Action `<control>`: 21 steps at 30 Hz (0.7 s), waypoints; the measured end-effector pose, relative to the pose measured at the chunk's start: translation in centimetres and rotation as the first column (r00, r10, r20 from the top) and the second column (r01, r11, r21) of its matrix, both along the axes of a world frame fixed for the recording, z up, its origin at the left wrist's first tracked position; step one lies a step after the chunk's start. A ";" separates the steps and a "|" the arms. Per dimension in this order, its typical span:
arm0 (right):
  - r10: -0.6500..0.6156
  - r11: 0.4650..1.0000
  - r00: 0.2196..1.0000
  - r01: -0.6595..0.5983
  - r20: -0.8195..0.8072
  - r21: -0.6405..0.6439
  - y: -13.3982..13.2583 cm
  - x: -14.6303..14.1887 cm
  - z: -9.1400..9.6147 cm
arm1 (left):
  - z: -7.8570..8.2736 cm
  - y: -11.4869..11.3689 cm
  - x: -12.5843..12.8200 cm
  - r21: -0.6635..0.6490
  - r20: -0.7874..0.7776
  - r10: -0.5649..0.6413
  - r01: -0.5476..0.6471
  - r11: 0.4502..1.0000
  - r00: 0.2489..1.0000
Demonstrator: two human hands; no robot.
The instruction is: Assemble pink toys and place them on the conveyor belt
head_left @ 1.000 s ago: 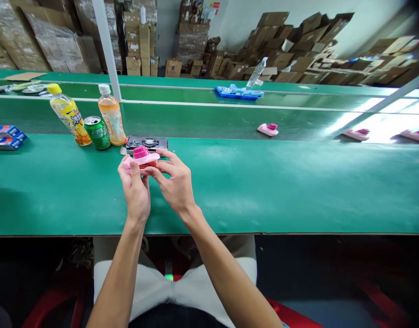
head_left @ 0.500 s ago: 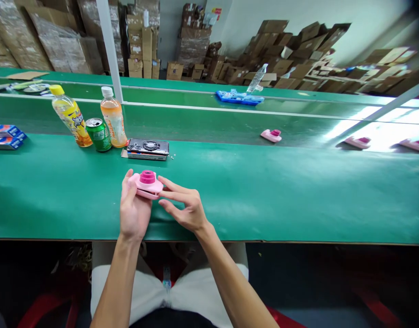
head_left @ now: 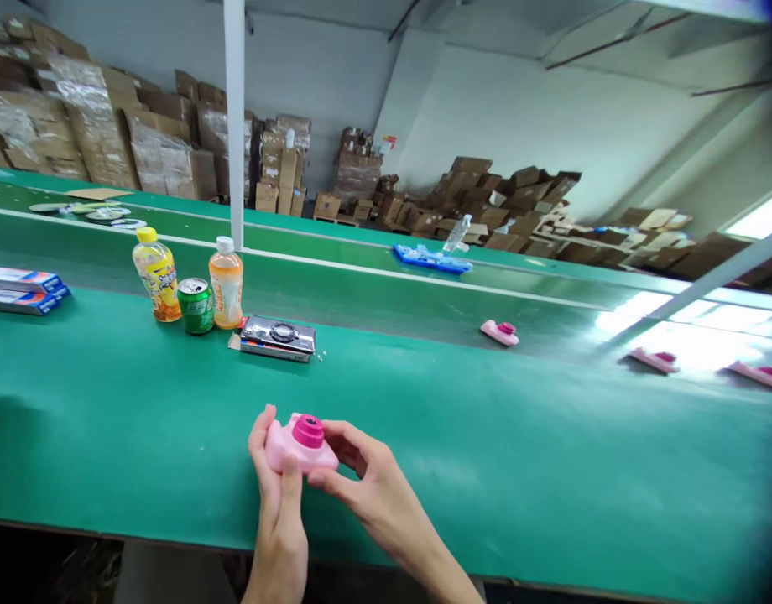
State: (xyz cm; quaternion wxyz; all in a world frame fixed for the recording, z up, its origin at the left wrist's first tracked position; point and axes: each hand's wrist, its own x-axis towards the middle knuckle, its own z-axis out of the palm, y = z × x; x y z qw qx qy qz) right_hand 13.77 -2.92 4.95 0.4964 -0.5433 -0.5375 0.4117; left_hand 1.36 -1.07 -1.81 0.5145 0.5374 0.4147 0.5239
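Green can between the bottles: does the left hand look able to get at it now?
Probably yes, once freed: the left hand grips the pink camera-shaped item alongside the right hand. The yellow-capped bottle and white-capped bottle flank the green can closely, but nothing visible blocks its near side.

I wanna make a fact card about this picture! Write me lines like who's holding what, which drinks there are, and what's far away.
left hand: holds the left side of a pink camera
right hand: fingers and thumb at the camera's right side
lens: darker pink, sticking out
drinks: green can between a yellow-capped bottle and a white-capped bottle
more cameras: three similar pink ones, off to the right
far away: stacked cardboard boxes
table: green
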 end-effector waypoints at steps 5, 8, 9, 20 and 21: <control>-0.205 0.977 0.862 0.152 0.463 0.149 7.0 8.1 0.1 | -1.1 1.7 -0.7 0.223 -0.420 0.177 -0.088 0.971 0.890; -0.448 0.890 0.665 0.397 0.597 0.225 13.5 14.5 -0.4 | -2.5 2.6 -0.5 0.379 -0.588 0.316 -0.091 0.921 0.744; -0.489 0.862 0.621 0.452 0.613 0.229 15.5 16.4 -0.7 | -3.1 2.7 -0.3 0.447 -0.617 0.373 -0.081 0.891 0.693; -0.633 0.711 0.257 0.567 0.730 0.416 20.2 22.0 -6.2 | -4.7 3.6 -0.7 0.705 -0.657 0.548 0.164 0.690 0.518; -0.631 0.719 0.248 0.542 0.735 0.435 19.6 21.8 -6.8 | -4.9 3.7 -0.8 0.715 -0.645 0.547 0.169 0.679 0.533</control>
